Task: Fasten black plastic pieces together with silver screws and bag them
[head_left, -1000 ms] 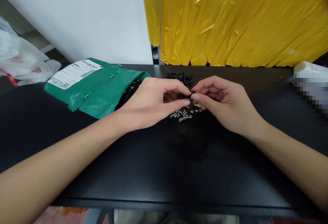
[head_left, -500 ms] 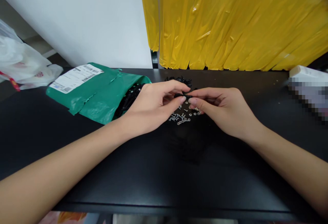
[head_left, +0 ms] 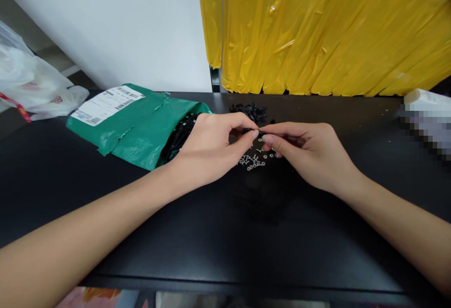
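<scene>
Between my two hands is a small black part (head_left: 247,131), mostly covered by fingers, so its exact kind does not show. My left hand (head_left: 220,146) pinches it between thumb and index finger. From the other side, the thumb and fingertips of my right hand (head_left: 305,150) close on its right end. Just under the hands, small silver screws (head_left: 246,160) and nuts (head_left: 251,167) lie scattered on the dark table (head_left: 225,242). Behind them is a heap of small black pieces (head_left: 251,110).
A green mailing bag (head_left: 141,134) with a white label lies open on the left, black parts showing in its mouth. Farther left is a white plastic bag (head_left: 42,87). Yellow plastic sheeting (head_left: 299,31) and a white panel (head_left: 141,21) stand behind. A white object (head_left: 426,101) is at right.
The whole view has shifted slightly, with things sitting a little farther right. My fingers have closed in a bit more over the black part; both hands keep their hold.
</scene>
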`<state>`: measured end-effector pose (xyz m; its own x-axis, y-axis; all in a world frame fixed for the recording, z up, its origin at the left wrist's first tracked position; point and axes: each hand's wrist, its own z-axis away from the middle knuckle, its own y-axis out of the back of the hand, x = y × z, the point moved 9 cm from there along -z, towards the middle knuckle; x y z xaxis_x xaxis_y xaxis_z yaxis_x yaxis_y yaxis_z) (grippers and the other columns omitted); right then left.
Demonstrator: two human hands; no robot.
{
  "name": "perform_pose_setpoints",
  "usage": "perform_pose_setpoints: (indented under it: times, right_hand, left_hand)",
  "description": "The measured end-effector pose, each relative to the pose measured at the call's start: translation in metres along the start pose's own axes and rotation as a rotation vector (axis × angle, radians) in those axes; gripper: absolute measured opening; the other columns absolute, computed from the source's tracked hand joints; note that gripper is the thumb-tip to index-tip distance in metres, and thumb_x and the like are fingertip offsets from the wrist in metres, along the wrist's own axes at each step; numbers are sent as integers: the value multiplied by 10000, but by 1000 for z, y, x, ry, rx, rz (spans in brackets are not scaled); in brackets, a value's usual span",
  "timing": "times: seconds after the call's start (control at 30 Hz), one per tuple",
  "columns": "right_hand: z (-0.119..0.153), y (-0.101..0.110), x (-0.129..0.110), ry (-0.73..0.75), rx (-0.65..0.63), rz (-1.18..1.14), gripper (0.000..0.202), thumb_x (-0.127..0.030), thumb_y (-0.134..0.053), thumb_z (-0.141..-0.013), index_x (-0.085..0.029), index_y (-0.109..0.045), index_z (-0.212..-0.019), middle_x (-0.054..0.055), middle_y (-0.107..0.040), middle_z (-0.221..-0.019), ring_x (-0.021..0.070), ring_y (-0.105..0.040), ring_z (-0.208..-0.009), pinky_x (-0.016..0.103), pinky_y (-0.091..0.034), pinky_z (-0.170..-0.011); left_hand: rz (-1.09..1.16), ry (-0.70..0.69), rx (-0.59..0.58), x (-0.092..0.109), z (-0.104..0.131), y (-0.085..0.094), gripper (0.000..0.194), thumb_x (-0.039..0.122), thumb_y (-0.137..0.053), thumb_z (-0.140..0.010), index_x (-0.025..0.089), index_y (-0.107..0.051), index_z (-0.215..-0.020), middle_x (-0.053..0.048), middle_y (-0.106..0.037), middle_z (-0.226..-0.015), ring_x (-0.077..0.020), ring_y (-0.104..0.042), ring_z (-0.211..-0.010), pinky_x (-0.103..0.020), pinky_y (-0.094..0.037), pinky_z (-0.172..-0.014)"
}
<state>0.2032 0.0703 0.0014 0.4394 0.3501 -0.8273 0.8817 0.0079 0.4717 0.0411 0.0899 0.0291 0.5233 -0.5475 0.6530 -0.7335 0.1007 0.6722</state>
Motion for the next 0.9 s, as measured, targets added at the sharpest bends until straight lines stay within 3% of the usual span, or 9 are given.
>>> perform_pose_setpoints:
  times: [0.1,0.4,0.57,0.9]
  right_hand:
    - [0,2,-2,10,21,36,190,-326,-751,-994,-267,-907,-1085,9,-828,-810,187,-746,-719,321,-613,-708]
    - [0,6,-9,24,22,52,209,-345,-739,-1013,-248,-852,-866,-12,-756,-718,143,-669,-655,272,-504,-629]
    - [0,5,-11,30,19,16,191,-350,-744,-1010,-248,-843,-883,-15,-716,-690,150,-633,-636,284,-469,-606]
    - [2,1,-16,97,15,28,208,-353,-752,-1027,-234,-862,-896,-27,-685,-676,108,-492,-579,277,-337,-528]
  left_hand:
    - [0,-18,57,3,2,4,166,245,-701,-963,227,-864,-942,11,-859,-888,-163,-746,-777,-278,-569,-704]
    - [-17,-1,125,8,3,12,151,279,-693,-941,248,-810,-850,23,-822,-821,-162,-704,-727,-296,-526,-630]
    - [55,15,118,4,4,9,116,269,-703,-954,225,-778,-878,14,-816,-833,-168,-752,-765,-307,-561,-705]
    - [123,13,116,6,4,6,111,236,-727,-928,200,-776,-834,25,-792,-760,-136,-719,-696,-272,-530,-653]
